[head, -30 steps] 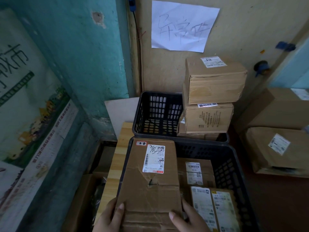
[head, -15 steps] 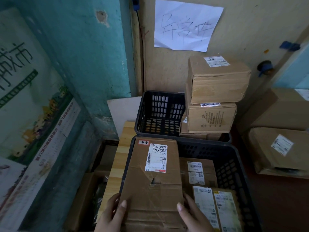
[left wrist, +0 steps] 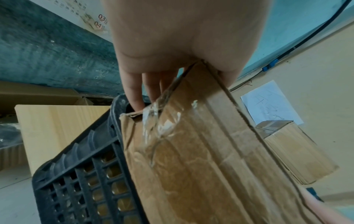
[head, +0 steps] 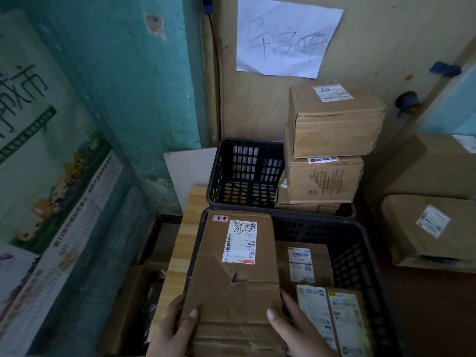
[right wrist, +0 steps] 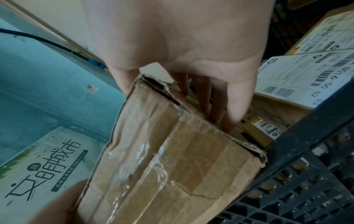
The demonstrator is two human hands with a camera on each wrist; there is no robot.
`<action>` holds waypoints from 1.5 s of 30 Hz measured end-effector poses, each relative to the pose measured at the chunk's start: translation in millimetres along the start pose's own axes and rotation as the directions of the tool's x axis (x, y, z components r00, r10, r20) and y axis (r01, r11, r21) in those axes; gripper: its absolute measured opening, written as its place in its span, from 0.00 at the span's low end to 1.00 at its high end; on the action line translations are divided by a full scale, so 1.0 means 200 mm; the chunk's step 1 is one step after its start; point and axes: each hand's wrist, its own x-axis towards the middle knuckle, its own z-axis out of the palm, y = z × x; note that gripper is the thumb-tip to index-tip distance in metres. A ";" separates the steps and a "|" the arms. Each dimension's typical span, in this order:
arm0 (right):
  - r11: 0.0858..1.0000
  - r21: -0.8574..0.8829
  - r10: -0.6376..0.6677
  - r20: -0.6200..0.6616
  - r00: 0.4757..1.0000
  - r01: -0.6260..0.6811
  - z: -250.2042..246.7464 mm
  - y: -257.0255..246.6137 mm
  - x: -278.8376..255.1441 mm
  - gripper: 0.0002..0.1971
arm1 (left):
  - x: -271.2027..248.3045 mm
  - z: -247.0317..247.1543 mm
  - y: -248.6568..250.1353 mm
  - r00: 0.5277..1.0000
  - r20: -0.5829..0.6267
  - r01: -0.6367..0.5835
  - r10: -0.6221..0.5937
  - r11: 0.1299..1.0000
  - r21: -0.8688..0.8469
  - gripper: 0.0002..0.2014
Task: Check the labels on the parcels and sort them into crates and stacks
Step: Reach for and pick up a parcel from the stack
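A long, crumpled cardboard parcel (head: 231,287) with a white label (head: 239,242) scrawled in black lies lengthwise over the left side of the near black crate (head: 360,266). My left hand (head: 177,320) grips its near left corner, thumb on top. My right hand (head: 286,318) grips the near right corner the same way. The left wrist view shows the fingers (left wrist: 134,97) down the side of the parcel (left wrist: 201,151), beside the crate rim (left wrist: 107,136). In the right wrist view the fingers (right wrist: 226,115) run between the parcel (right wrist: 162,159) and the labelled parcels beside it.
Labelled flat parcels (head: 304,264) (head: 332,320) fill the near crate's right half. Behind it is a second black crate (head: 247,171), open on the left, with two stacked boxes (head: 334,124) on its right. More boxes (head: 427,228) sit at the right; a handwritten sheet (head: 286,37) hangs on the wall.
My right thumb has slid a little further up the parcel's top. The parcel and my left hand stay almost where they were.
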 end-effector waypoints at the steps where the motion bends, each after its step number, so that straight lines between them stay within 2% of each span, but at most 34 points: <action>1: 1.000 -0.019 0.002 0.001 1.000 -0.002 0.00 0.00 0.00 0.33 | 0.00 0.00 0.00 1.000 0.006 -0.003 0.003 1.000 0.000 0.19; 3: 0.999 -0.038 -0.014 -0.006 1.000 0.013 0.00 -0.01 -0.01 0.26 | -0.01 0.00 0.01 1.000 0.002 -0.015 0.015 1.000 0.007 0.17; 8: 0.999 -0.030 -0.034 0.002 0.999 0.034 -0.01 0.00 -0.04 0.25 | -0.03 0.00 -0.02 0.999 0.019 -0.051 0.051 0.999 -0.006 0.14; 13: 0.999 0.029 -0.032 -0.010 0.999 0.032 -0.04 0.00 -0.08 0.29 | -0.06 0.01 -0.07 0.996 0.040 -0.082 0.083 0.996 -0.039 0.13; 18: 0.997 0.069 -0.028 -0.021 0.999 0.029 -0.07 -0.02 -0.11 0.23 | -0.10 0.04 -0.04 0.998 0.041 -0.048 0.053 0.993 -0.105 0.13; 21: 0.992 0.126 0.021 -0.014 1.000 -0.019 -0.11 -0.03 -0.13 0.22 | -0.10 0.05 -0.02 0.994 0.104 0.034 -0.019 0.989 -0.146 0.23; 23: 0.985 0.165 0.050 0.015 0.999 -0.051 -0.14 -0.02 -0.14 0.21 | -0.11 0.06 0.01 0.989 0.147 0.032 -0.015 0.993 -0.115 0.28; 27: 0.973 0.223 0.058 0.017 0.998 -0.061 -0.22 -0.02 -0.16 0.18 | -0.15 0.08 0.05 0.958 0.285 0.014 0.011 0.996 -0.086 0.28; 28: 0.972 0.227 0.050 0.013 0.999 -0.052 -0.24 -0.02 -0.17 0.17 | -0.17 0.08 0.05 0.948 0.317 -0.002 0.028 0.997 -0.083 0.31; 30: 0.969 0.247 0.020 -0.022 1.000 -0.014 -0.28 -0.04 -0.18 0.17 | -0.17 0.10 0.03 0.935 0.347 -0.048 0.075 0.995 -0.086 0.45; 31: 0.966 0.260 0.007 -0.051 0.999 0.006 -0.30 -0.05 -0.18 0.17 | -0.19 0.11 0.04 0.935 0.343 -0.049 0.086 0.992 -0.114 0.47; 32: 0.963 0.266 -0.010 -0.080 0.997 0.031 -0.31 -0.07 -0.19 0.17 | -0.19 0.13 0.04 0.934 0.351 -0.014 0.066 0.989 -0.150 0.44; 35: 0.963 0.243 -0.080 -0.165 0.983 0.119 -0.34 -0.13 -0.21 0.30 | -0.21 0.19 0.06 0.929 0.367 0.047 0.048 0.968 -0.245 0.20; 37: 0.951 0.266 -0.101 -0.205 0.973 0.155 -0.37 -0.15 -0.22 0.33 | -0.24 0.23 0.09 0.932 0.360 0.103 0.046 0.917 -0.384 0.14; 39: 0.940 0.281 -0.126 -0.246 0.961 0.196 -0.38 -0.19 -0.23 0.31 | -0.26 0.27 0.13 0.949 0.311 0.100 0.058 0.878 -0.468 0.11; 42: 0.922 0.319 -0.122 -0.303 0.945 0.222 -0.40 -0.17 -0.23 0.42 | -0.25 0.32 0.16 0.959 0.263 0.045 0.106 0.859 -0.510 0.13; 45: 0.869 0.475 -0.035 -0.216 0.976 0.137 -0.40 -0.14 -0.22 0.40 | -0.25 0.36 0.20 0.958 0.245 -0.004 0.151 0.858 -0.513 0.15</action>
